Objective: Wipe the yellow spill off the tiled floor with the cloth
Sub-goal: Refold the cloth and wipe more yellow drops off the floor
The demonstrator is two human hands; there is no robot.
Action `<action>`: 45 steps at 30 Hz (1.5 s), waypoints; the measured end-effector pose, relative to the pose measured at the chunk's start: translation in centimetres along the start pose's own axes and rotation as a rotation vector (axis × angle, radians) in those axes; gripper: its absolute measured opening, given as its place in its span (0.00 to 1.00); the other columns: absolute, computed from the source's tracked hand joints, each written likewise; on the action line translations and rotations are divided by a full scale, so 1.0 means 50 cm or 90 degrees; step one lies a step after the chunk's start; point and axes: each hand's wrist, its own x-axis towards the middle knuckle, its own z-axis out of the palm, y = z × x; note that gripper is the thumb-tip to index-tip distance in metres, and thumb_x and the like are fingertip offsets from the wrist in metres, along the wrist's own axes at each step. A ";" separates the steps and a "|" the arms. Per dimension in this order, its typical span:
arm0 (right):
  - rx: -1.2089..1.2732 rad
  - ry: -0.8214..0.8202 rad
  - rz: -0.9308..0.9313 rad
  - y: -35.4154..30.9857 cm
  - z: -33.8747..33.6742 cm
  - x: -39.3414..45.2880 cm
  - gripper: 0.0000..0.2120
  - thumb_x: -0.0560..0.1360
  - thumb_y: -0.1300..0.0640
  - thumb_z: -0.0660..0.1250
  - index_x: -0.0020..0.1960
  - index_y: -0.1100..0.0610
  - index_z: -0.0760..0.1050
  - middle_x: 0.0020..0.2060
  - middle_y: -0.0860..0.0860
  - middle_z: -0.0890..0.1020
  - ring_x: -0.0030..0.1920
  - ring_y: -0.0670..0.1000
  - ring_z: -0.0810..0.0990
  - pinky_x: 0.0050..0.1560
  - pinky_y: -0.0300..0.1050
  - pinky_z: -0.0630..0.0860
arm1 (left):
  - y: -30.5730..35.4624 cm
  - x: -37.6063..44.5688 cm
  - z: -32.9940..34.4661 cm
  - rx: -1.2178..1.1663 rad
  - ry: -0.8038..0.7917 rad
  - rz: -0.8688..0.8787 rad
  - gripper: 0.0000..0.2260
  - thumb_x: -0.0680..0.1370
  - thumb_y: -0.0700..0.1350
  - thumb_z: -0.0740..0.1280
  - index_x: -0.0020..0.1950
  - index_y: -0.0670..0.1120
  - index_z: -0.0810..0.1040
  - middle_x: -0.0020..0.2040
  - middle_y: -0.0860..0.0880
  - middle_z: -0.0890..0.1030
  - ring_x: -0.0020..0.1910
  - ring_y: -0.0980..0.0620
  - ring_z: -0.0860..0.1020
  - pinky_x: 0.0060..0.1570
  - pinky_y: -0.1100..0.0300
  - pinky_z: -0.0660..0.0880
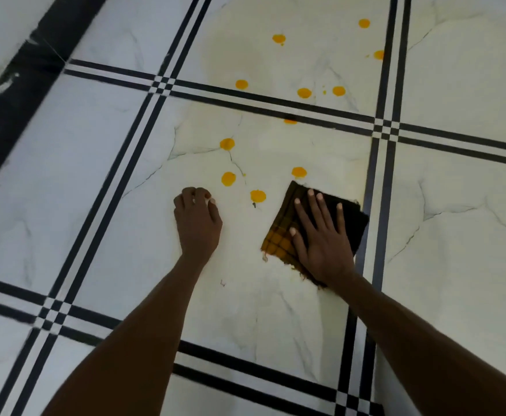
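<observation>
We see the cloth (335,217) only in part, its middle covered by the right hand (320,235); one yellow drop (290,121) is half lost on a dark tile line. The right hand lies flat, fingers spread, pressing the folded cloth to the tiled floor (125,205). The left hand (197,220) rests on the tile, fingers loosely curled, holding nothing. The yellow spill (257,196) lies as scattered drops just beyond and left of the cloth.

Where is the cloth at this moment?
In the head view the cloth lies flat on the floor right of centre, under the right hand, beside the black tile border and just below the nearest yellow drops.
</observation>
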 end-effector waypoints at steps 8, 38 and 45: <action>-0.010 0.039 0.043 -0.052 0.005 0.245 0.31 0.86 0.40 0.45 0.85 0.52 0.52 0.85 0.57 0.52 0.86 0.58 0.47 0.82 0.70 0.45 | -0.051 0.017 0.035 0.076 0.022 0.001 0.21 0.87 0.51 0.55 0.78 0.46 0.69 0.81 0.43 0.66 0.82 0.41 0.60 0.80 0.44 0.57; -0.053 -0.001 -0.117 -0.135 -0.017 0.505 0.32 0.85 0.36 0.44 0.85 0.48 0.53 0.85 0.56 0.53 0.85 0.59 0.50 0.82 0.70 0.47 | -0.049 0.033 0.037 0.043 0.010 -0.068 0.24 0.87 0.53 0.53 0.83 0.48 0.62 0.84 0.46 0.59 0.85 0.47 0.53 0.83 0.44 0.53; -0.060 -0.127 -0.430 -0.090 -0.019 0.175 0.31 0.86 0.37 0.51 0.86 0.46 0.49 0.86 0.52 0.47 0.86 0.55 0.43 0.83 0.68 0.46 | -0.044 0.032 0.025 0.061 0.014 -0.105 0.26 0.87 0.55 0.48 0.83 0.46 0.61 0.85 0.45 0.57 0.85 0.46 0.51 0.82 0.40 0.52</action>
